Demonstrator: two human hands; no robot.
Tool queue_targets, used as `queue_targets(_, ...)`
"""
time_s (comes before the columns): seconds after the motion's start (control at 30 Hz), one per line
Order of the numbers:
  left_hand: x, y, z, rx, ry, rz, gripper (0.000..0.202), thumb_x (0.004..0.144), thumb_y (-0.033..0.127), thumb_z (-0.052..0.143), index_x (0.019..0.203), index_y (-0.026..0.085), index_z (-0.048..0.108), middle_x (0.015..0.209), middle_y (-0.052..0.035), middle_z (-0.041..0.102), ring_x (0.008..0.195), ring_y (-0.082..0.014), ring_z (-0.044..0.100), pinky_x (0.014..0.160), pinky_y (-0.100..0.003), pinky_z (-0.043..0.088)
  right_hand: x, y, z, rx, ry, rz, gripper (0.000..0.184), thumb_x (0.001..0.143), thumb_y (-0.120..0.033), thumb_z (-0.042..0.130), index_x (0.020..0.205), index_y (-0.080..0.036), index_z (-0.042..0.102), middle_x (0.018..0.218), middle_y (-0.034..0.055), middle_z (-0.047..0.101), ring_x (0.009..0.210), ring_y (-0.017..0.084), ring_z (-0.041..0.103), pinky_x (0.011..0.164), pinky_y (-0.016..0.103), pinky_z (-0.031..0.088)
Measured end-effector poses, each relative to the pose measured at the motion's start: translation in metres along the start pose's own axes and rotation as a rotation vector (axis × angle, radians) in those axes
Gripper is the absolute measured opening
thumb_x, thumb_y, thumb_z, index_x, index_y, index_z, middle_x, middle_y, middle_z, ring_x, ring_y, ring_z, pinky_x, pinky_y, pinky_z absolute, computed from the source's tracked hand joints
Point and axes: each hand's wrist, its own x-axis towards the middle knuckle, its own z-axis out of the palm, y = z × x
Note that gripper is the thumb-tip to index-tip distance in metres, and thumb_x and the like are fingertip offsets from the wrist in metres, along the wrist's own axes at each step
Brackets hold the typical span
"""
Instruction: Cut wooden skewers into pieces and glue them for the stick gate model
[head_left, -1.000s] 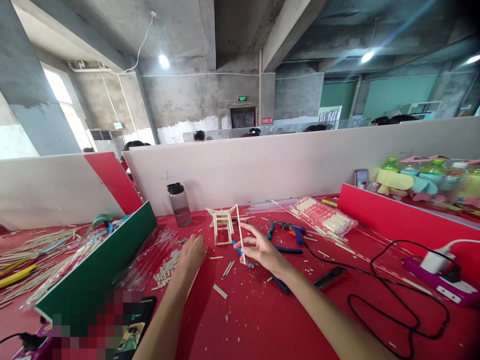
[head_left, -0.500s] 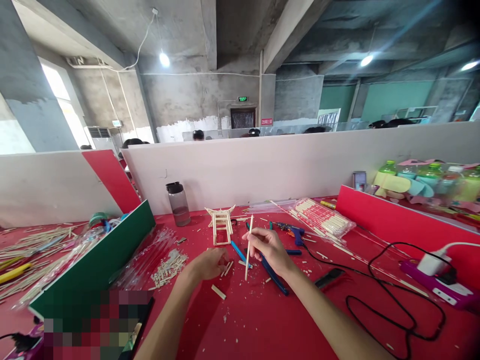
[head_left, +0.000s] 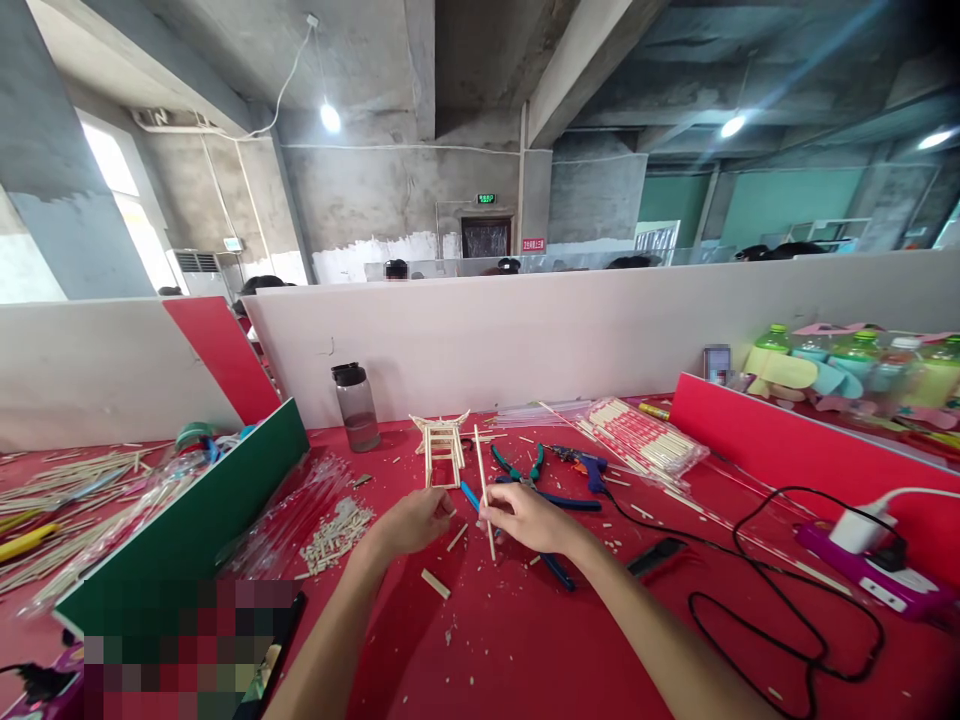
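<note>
Upright between the fingertips of my right hand [head_left: 529, 518] is a thin wooden stick [head_left: 481, 465], its lower end close to the red tabletop. My left hand [head_left: 415, 522] is at its left with the fingers curled together; whatever they may pinch is hidden. Just beyond my left hand stands a small frame built of wooden sticks [head_left: 444, 450], like a little chair or ladder. Pliers [head_left: 570, 502] with blue handles lie beyond and partly under my right hand. Short cut pieces of stick [head_left: 436, 584] are on the table before my left hand.
A glue gun [head_left: 589, 468] and a packet of sticks [head_left: 649, 435] lie at the right. Black cable [head_left: 750, 550] loops toward a purple power strip [head_left: 874, 570]. Left are a water bottle [head_left: 357, 410], a heap of cut pieces [head_left: 337, 535] and a green divider [head_left: 187, 520].
My right hand has moved left with the stick, nearer my left hand, and the stick's top now leans left. The pliers show more. My left hand has curled its fingers closer together.
</note>
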Motion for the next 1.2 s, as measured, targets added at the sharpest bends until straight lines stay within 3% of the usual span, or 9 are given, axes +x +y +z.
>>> queue_targets(0.13, -0.002, 0.016, -0.008, -0.317, 0.042, 0.059, 0.013, 0.089, 0.031, 0.047, 0.09, 0.019, 0.052, 0.078, -0.0007, 0.058, 0.07, -0.0143, 0.056, 0.067, -0.027, 0.047, 0.004, 0.0, 0.0, 0.321, 0.071, 0.06, 0.037, 0.085, -0.057, 0.06, 0.096, -0.022, 0.055, 0.078, 0.0023, 0.068, 0.07, 0.019, 0.067, 0.06, 0.031, 0.055)
queue_targets(0.23, -0.003, 0.027, -0.008, -0.678, 0.031, 0.133, 0.022, 0.084, 0.038, 0.06, 0.089, 0.018, 0.053, 0.08, 0.0008, 0.056, 0.07, -0.0127, 0.057, 0.067, -0.027, 0.049, 0.005, -0.003, 0.001, 0.413, 0.113, 0.055, 0.042, 0.081, -0.055, 0.067, 0.106, -0.023, 0.056, 0.081, 0.0018, 0.068, 0.069, 0.017, 0.066, 0.064, 0.03, 0.056)
queue_targets(0.33, 0.0, 0.031, -0.003, -0.831, 0.028, 0.172, 0.03, 0.076, 0.036, 0.072, 0.095, 0.018, 0.056, 0.086, -0.0004, 0.059, 0.074, -0.0133, 0.06, 0.07, -0.028, 0.051, 0.007, -0.004, 0.003, 0.468, 0.159, 0.036, 0.046, 0.075, -0.049, 0.074, 0.11, -0.023, 0.06, 0.092, 0.0028, 0.067, 0.074, 0.017, 0.067, 0.068, 0.032, 0.057)
queue_targets(0.57, 0.008, 0.027, 0.01, -0.915, 0.042, 0.096, 0.034, 0.071, 0.036, 0.079, 0.088, 0.016, 0.058, 0.077, 0.0003, 0.061, 0.068, -0.0123, 0.061, 0.068, -0.028, 0.053, 0.012, 0.001, 0.005, 0.538, 0.307, 0.027, 0.04, 0.069, -0.045, 0.08, 0.099, -0.02, 0.069, 0.085, 0.0001, 0.064, 0.077, 0.017, 0.065, 0.075, 0.034, 0.058)
queue_targets(0.8, 0.011, 0.033, 0.017, -0.891, 0.091, 0.099, 0.03, 0.071, 0.036, 0.078, 0.083, 0.015, 0.06, 0.077, 0.0004, 0.06, 0.066, -0.0108, 0.058, 0.066, -0.026, 0.053, 0.012, -0.002, 0.005, 0.561, 0.349, 0.06, 0.043, 0.06, -0.038, 0.085, 0.096, -0.02, 0.068, 0.079, -0.0012, 0.065, 0.074, 0.016, 0.064, 0.075, 0.034, 0.058)
queue_targets(1.1, 0.006, 0.042, 0.012, -0.925, 0.08, 0.053, 0.026, 0.073, 0.037, 0.072, 0.085, 0.016, 0.062, 0.081, -0.0016, 0.063, 0.071, -0.0143, 0.063, 0.068, -0.029, 0.054, 0.011, -0.004, 0.006, 0.582, 0.366, 0.095, 0.044, 0.061, -0.038, 0.084, 0.096, -0.021, 0.066, 0.077, -0.0026, 0.063, 0.073, 0.016, 0.064, 0.073, 0.034, 0.059)
queue_targets(1.2, 0.008, 0.038, 0.009, -0.911, 0.13, 0.015, 0.014, 0.075, 0.029, 0.062, 0.076, 0.015, 0.062, 0.072, -0.0013, 0.062, 0.065, -0.0125, 0.061, 0.062, -0.023, 0.05, 0.011, -0.005, 0.004, 0.579, 0.373, 0.104, 0.044, 0.06, -0.038, 0.085, 0.096, -0.021, 0.066, 0.078, -0.0026, 0.062, 0.074, 0.015, 0.064, 0.071, 0.032, 0.059)
